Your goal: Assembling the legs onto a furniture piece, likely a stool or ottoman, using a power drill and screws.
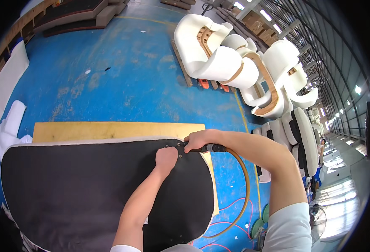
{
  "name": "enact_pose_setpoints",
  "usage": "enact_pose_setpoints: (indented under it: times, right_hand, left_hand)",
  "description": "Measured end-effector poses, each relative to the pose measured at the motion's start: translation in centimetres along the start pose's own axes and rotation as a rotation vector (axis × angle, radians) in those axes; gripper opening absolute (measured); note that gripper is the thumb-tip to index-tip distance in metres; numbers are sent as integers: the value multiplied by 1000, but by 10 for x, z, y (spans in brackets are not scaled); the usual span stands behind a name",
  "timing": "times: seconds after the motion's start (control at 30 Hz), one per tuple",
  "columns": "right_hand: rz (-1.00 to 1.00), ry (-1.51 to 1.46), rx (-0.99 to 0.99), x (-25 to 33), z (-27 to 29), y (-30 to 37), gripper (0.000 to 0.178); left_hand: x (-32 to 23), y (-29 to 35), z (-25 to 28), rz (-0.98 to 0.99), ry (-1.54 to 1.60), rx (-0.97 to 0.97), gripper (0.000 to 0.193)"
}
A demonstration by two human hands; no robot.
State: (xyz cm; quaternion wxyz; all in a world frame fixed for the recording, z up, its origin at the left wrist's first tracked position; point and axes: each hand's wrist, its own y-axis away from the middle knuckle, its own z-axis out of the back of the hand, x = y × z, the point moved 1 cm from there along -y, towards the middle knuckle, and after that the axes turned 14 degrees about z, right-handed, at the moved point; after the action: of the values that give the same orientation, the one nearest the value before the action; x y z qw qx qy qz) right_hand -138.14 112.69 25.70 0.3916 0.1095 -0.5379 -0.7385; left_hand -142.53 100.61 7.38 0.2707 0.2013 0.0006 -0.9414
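Observation:
A large cushioned panel lies in front of me, its black fabric underside up and a pale rim around its rounded end. My right hand grips a black air driver near the panel's far right edge. From the back of the driver a brown air hose curves down toward the floor. Just left of the driver, my left hand is closed and rests close to the fabric; whatever its fingers hold is hidden. Several small round metal fittings show in the fabric between and around my hands.
Under the panel is a yellowish board. White padded chair frames stand on pallets at the far right, with pale cushions stacked nearer. Red hoses trail over the blue floor. White foam pieces lie at left.

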Motion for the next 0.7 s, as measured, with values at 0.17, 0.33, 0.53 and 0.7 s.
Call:
enact_pose_setpoints:
  times: [0.17, 0.33, 0.53, 0.7]
  right_hand:
    - [-9, 34, 61, 3, 7, -10, 55]
    - [101, 23, 28, -3, 10, -12, 50]
    - [26, -196, 113, -19, 19, -17, 40]
    - [79, -112, 49, -1, 17, -19, 39]
  left_hand:
    - [2, -32, 14, -80, 178, -125, 8]
    - [-2, -50, 6, -172, 208, -51, 9]
    - [-12, -46, 2, -97, 195, -107, 9]
    - [4, -42, 2, -39, 268, -125, 10]
